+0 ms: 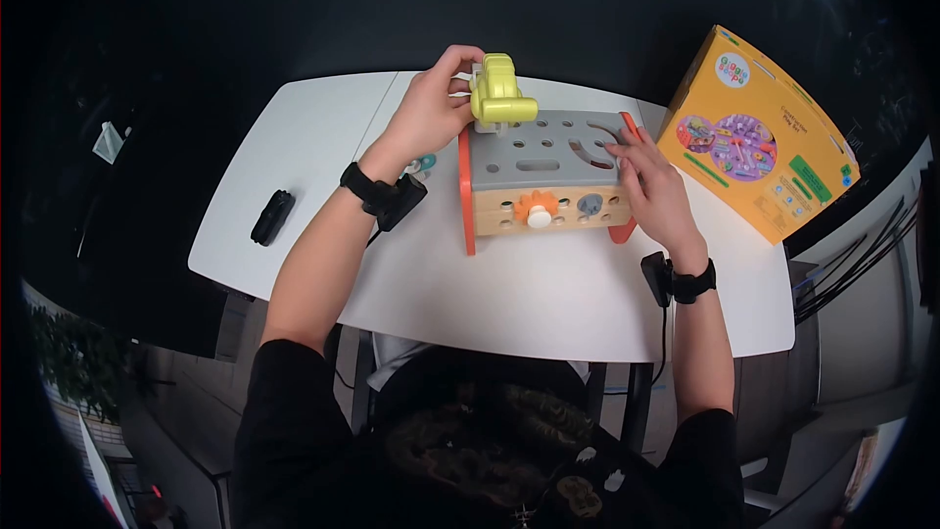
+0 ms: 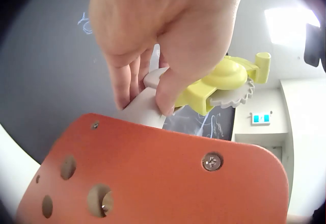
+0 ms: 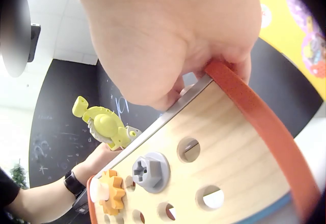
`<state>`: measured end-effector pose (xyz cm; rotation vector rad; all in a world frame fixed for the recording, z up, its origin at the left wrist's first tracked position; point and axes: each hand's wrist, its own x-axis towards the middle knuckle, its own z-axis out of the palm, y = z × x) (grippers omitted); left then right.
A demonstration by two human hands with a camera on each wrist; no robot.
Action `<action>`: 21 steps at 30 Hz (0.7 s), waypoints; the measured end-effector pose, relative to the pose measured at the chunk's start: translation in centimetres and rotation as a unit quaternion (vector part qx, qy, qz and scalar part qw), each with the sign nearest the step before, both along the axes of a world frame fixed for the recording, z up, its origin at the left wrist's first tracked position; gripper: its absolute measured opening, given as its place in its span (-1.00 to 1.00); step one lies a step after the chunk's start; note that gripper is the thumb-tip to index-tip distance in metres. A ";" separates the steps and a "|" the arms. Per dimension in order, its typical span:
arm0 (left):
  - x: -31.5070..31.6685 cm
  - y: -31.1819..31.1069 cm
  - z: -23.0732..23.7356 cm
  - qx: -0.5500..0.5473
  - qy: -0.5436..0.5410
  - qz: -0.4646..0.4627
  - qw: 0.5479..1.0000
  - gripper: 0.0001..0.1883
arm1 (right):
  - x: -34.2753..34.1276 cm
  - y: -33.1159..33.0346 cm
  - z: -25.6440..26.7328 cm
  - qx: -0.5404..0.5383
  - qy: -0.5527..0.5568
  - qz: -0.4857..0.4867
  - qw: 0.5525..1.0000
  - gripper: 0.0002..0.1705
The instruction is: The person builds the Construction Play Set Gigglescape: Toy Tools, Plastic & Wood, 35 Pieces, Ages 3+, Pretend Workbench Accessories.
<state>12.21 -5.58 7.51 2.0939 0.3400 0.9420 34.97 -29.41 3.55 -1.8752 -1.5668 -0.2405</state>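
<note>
A toy workbench with a grey top (image 1: 519,152), a wooden front and orange side panels (image 2: 153,168) stands on the white table. At its left end my left hand (image 1: 436,108) pinches the grey part of a yellow toy saw (image 1: 497,93), just above the top. In the left wrist view, thumb and fingers grip that part beside the saw's (image 2: 221,78) toothed grey disc. My right hand (image 1: 658,191) rests on the bench's right end, fingers over the top and the orange edge (image 3: 254,107). An orange gear (image 3: 114,191) and a grey hexagonal piece (image 3: 151,172) sit on the front.
A yellow box (image 1: 764,137) lies at the right back of the white table (image 1: 460,294). A black object (image 1: 272,217) is at the left. Small teal and white pieces (image 1: 421,165) lie close to the bench's left side, near my left wrist.
</note>
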 end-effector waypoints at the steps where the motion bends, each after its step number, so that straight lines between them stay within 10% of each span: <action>1: -0.1 -0.1 -0.2 0.031 0.014 0.017 0.999 -0.49 | -0.1 0.0 -0.1 -0.001 0.001 0.000 1.000 -0.66; 21: -3.5 0.9 -3.6 0.042 0.013 0.018 0.999 -0.46 | 0.6 1.2 -0.2 0.032 0.034 -0.015 0.999 -0.69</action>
